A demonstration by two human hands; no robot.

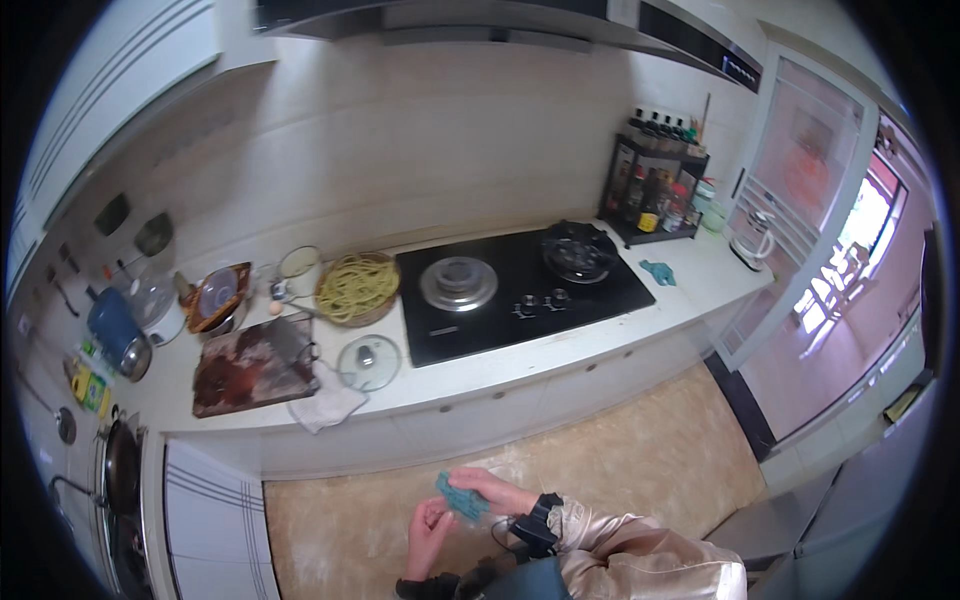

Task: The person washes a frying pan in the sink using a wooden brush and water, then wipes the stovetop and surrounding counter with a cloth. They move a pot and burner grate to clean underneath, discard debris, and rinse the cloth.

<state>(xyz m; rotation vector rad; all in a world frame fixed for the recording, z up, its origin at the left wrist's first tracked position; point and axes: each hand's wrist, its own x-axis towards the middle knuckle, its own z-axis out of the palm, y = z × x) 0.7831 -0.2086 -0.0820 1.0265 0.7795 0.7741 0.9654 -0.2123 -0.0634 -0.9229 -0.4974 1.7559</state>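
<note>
My right hand point(491, 487) holds a crumpled teal cloth-like piece point(463, 501) between thumb and fingers, out in front of my body above the floor. Beside its lower left edge is my left hand point(429, 531), fingers bent and close together; whether they grip that edge is unclear. A second crumpled teal piece point(658, 272) lies on the white countertop point(540, 341), right of the black gas hob point(480, 330). A black grate or pan point(579, 251) covers the right burner, and the left burner point(458, 283) has a metal ring.
Along the counter stand a bowl of long green beans or noodles point(357, 289), a glass lid point(368, 361), a cutting board point(255, 364) with a cleaver, and a white cloth point(328, 397). A bottle rack point(656, 187) and glass kettle point(752, 238) stand right. A sink point(124, 487) is left.
</note>
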